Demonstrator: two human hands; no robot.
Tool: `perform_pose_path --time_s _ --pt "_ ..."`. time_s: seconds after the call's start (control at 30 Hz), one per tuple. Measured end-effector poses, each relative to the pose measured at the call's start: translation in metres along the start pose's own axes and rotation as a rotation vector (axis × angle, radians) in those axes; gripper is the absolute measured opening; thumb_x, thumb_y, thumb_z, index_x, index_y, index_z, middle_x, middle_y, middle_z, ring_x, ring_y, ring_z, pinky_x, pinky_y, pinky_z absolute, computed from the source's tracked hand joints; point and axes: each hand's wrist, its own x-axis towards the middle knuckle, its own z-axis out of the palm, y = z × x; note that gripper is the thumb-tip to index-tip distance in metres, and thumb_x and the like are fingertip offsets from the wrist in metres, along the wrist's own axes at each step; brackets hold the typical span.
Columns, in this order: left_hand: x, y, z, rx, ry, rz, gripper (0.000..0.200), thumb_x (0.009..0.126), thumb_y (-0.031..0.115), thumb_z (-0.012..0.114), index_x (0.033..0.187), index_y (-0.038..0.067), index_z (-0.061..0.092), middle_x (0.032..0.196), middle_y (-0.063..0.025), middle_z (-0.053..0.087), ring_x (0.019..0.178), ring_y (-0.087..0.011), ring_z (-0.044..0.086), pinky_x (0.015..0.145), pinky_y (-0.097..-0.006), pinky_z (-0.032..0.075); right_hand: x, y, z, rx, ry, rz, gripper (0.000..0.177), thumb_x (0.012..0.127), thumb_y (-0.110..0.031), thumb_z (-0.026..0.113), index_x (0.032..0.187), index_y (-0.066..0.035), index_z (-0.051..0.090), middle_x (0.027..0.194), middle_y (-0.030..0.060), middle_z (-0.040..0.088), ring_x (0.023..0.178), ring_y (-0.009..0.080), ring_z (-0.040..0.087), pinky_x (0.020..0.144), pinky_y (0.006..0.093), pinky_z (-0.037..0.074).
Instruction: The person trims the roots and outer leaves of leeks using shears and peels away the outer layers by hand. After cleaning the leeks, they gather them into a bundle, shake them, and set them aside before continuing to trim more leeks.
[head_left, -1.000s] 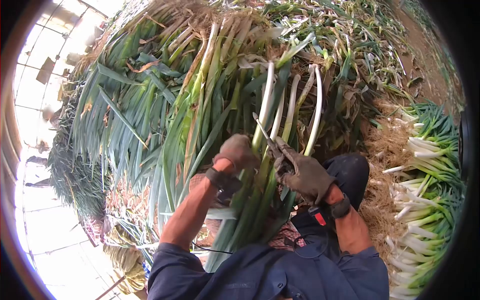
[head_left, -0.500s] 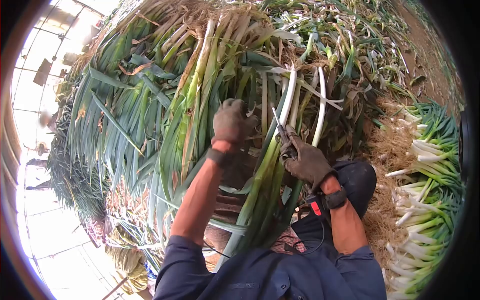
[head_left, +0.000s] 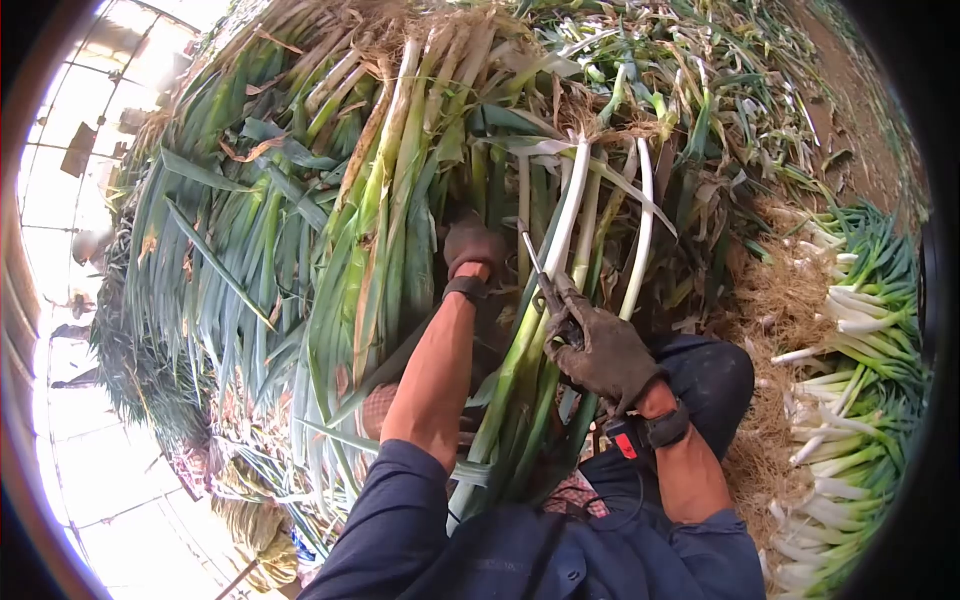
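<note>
My gloved left hand [head_left: 474, 246] reaches in among the leeks beside the hanging bundle of leaves. Its fingers are mostly hidden, so I cannot see whether it grips anything. My gloved right hand [head_left: 608, 358] is closed on a small knife [head_left: 541, 268], whose thin blade points up and away from me. Against that hand and the blade lies a peeled leek [head_left: 568, 210], its white shank up and its green leaves running down to my lap. Another white leek [head_left: 642, 220] lies just to the right. Left of my left hand is a thick pile of unpeeled leeks [head_left: 385, 190].
Cleaned leeks [head_left: 845, 440] are laid in a row at the right, next to a heap of roots [head_left: 757, 420]. Stripped leaves [head_left: 720, 70] litter the ground at the back right. A mesh-like bag [head_left: 255, 520] stands at the lower left.
My left hand has moved forward and down, deeper among the leeks. My right hand has shifted slightly left and toward me with the knife.
</note>
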Motion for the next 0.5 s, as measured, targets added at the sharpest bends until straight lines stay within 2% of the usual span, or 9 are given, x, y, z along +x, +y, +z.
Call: perform_pose_path --time_s 0.1,0.13,0.2,0.23,0.3,0.33,0.4,0.47,0.5 --pt "0.012 -0.038 0.036 -0.065 -0.008 0.106 0.027 0.079 0.029 0.072 0.087 0.003 0.072 0.094 -0.0232 0.074 0.081 -0.0401 0.073 0.071 -0.0466 0.059 -0.001 0.002 0.000 -0.006 -0.003 0.019 0.092 0.084 -0.024 0.073 0.162 -0.013 0.026 0.108 0.0193 0.071 0.099 0.0400 0.068 0.089 0.0444 0.053" --pt "0.000 -0.034 0.012 -0.060 -0.008 0.109 0.027 0.079 0.029 0.072 0.087 0.003 0.072 0.094 -0.0232 0.074 0.081 -0.0401 0.073 0.071 -0.0466 0.059 -0.001 0.004 0.001 -0.002 0.000 0.018 0.092 0.084 -0.024 0.073 0.162 -0.013 0.026 0.108 0.0193 0.071 0.099 0.0400 0.068 0.089 0.0444 0.053" --pt "-0.044 -0.006 -0.070 -0.416 -0.470 -0.205 0.027 0.074 0.021 0.080 0.086 -0.001 0.071 0.084 -0.0147 0.073 0.072 -0.0264 0.068 0.068 -0.0387 0.055 0.000 0.009 0.004 -0.036 -0.001 0.039 0.091 0.085 -0.023 0.073 0.162 -0.012 0.026 0.111 0.0144 0.072 0.100 0.0378 0.069 0.090 0.0440 0.054" --pt "-0.062 -0.004 -0.084 -0.412 -0.467 -0.207 0.027 0.074 0.021 0.080 0.086 -0.001 0.071 0.084 -0.0147 0.073 0.072 -0.0264 0.068 0.068 -0.0387 0.055 0.000 0.012 0.005 -0.031 -0.002 0.036 0.091 0.085 -0.023 0.073 0.162 -0.012 0.026 0.111 0.0144 0.072 0.100 0.0378 0.069 0.090 0.0440 0.054" --pt "-0.085 -0.002 -0.100 -0.620 -0.553 -0.111 0.025 0.074 0.017 0.081 0.089 -0.001 0.073 0.083 -0.0127 0.073 0.069 -0.0251 0.067 0.067 -0.0397 0.054 0.001 0.017 0.008 -0.031 0.010 0.024 0.084 0.091 -0.041 0.063 0.162 -0.019 0.025 0.104 0.0305 0.067 0.098 0.0484 0.067 0.089 0.0543 0.053" --pt "-0.081 -0.003 -0.112 -0.617 -0.555 -0.110 0.025 0.074 0.017 0.081 0.089 -0.001 0.073 0.083 -0.0127 0.073 0.069 -0.0251 0.067 0.067 -0.0397 0.054 0.001 0.018 0.008 -0.028 0.011 0.025 0.084 0.091 -0.041 0.063 0.162 -0.019 0.025 0.104 0.0305 0.067 0.098 0.0484 0.067 0.089 0.0543 0.053" --pt "-0.055 -0.022 -0.142 0.067 -0.306 0.964 0.016 0.082 0.015 0.072 0.091 0.002 0.075 0.084 -0.0098 0.073 0.071 -0.0200 0.067 0.067 -0.0357 0.056 0.001 0.018 0.009 -0.036 0.049 -0.002 0.084 0.091 -0.040 0.064 0.162 -0.020 0.025 0.103 0.0300 0.067 0.097 0.0481 0.067 0.089 0.0543 0.053" --pt "0.013 -0.038 -0.146 -0.262 -0.062 1.069 0.017 0.091 0.010 0.065 0.102 0.003 0.075 0.083 -0.0045 0.071 0.073 -0.0148 0.067 0.069 -0.0350 0.057 0.003 0.015 0.007 -0.019 0.030 0.020 0.084 0.090 -0.039 0.065 0.162 -0.020 0.026 0.104 0.0299 0.067 0.098 0.0482 0.067 0.089 0.0543 0.052" --pt "0.038 0.006 -0.173 -0.881 -0.191 0.979 0.023 0.094 0.004 0.060 0.113 0.006 0.073 0.085 -0.0019 0.070 0.076 -0.0119 0.067 0.071 -0.0299 0.057 0.004 0.012 0.006 -0.003 0.011 0.041 0.084 0.090 -0.038 0.066 0.162 -0.021 0.026 0.104 0.0298 0.067 0.098 0.0483 0.067 0.089 0.0543 0.052"
